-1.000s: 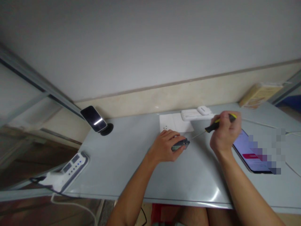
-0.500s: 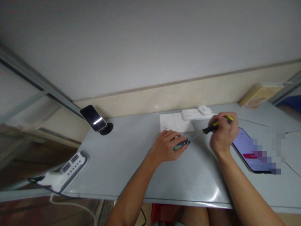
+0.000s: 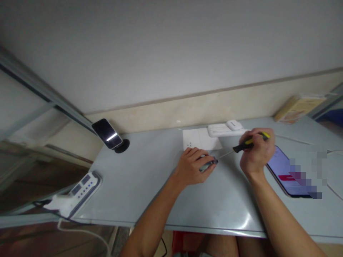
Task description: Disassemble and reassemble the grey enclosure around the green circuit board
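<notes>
My left hand is closed around a small dark, flat device, holding it against the grey table. Much of the device is hidden by my fingers, so its kind cannot be told. In my right hand is a screwdriver with a black and yellow handle. Its thin metal shaft slants down to the left, and the tip is at the device's right end. Just behind my left hand lies a white sheet of paper with several small dark dots, perhaps screws, near its left corner.
A large phone lies right of my right hand. Behind the paper are a white bar-shaped item and a small white case. A phone on a stand, a power strip and a yellowish box stand around the edges.
Both hands, with the device and the screwdriver, appear slightly further right, much as the whole view has shifted. The screwdriver tip stays at the device's end.
</notes>
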The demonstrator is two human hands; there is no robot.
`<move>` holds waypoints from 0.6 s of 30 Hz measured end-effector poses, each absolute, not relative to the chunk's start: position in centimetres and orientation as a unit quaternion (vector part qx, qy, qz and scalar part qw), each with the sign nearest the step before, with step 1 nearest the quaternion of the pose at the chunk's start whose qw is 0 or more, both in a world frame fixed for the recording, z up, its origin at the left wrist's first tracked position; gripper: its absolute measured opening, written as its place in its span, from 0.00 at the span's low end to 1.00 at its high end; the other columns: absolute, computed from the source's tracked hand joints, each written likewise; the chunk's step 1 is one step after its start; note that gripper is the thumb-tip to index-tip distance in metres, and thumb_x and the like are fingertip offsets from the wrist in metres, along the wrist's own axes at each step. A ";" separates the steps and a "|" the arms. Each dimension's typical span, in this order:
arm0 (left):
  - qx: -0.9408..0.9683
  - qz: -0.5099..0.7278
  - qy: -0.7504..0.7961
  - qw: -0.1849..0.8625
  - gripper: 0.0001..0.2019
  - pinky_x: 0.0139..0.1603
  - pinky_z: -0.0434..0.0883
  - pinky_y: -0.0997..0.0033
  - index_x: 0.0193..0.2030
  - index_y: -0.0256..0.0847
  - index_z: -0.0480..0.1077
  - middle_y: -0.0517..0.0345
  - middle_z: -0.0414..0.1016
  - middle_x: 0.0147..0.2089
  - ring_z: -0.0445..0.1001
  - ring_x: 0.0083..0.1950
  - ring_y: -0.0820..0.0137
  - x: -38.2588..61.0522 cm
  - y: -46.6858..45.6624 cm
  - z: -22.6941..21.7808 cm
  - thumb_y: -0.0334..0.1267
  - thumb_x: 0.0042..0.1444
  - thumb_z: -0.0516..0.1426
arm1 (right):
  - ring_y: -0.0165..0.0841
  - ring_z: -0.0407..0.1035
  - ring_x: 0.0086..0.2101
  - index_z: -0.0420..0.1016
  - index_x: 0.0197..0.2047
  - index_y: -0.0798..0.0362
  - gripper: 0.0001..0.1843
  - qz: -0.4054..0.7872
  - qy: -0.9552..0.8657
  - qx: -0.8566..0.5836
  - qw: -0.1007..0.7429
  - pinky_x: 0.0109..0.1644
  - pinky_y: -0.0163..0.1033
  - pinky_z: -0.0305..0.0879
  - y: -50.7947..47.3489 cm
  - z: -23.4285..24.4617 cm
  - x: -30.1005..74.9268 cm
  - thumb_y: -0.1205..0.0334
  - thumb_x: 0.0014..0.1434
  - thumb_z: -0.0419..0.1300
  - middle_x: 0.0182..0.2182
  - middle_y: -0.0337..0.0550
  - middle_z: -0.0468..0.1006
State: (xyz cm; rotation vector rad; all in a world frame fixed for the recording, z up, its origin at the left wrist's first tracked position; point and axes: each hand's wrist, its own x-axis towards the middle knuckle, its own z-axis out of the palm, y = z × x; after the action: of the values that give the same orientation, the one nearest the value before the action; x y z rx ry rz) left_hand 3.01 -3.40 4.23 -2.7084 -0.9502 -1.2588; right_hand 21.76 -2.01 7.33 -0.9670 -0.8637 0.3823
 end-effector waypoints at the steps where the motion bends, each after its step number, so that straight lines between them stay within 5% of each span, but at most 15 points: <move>1: -0.863 -0.403 -0.305 0.003 0.08 0.41 0.68 0.65 0.40 0.42 0.78 0.55 0.81 0.39 0.77 0.38 0.69 3.0 -3.4 4.2 0.43 0.63 0.60 | 0.28 0.57 0.18 0.67 0.33 0.50 0.02 0.180 -0.395 -0.444 0.784 0.18 0.31 0.49 -2.0 7.3 21.8 0.61 0.57 0.55 0.18 0.33 0.66; 18: -0.826 -0.450 -0.325 -0.096 0.04 0.46 0.70 0.63 0.37 0.41 0.77 0.56 0.81 0.37 0.77 0.39 0.69 3.3 -3.7 4.8 0.36 0.60 0.60 | 0.28 0.56 0.17 0.67 0.32 0.48 0.03 0.217 -0.368 -0.383 0.819 0.17 0.34 0.47 -1.6 7.3 21.8 0.61 0.57 0.57 0.20 0.32 0.63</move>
State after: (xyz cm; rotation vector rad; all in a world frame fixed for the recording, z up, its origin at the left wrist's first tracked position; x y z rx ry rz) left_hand 3.34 -3.71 4.77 -2.7673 -1.0874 -1.5078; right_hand 21.82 -1.64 7.31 -0.8164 -0.7840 0.4614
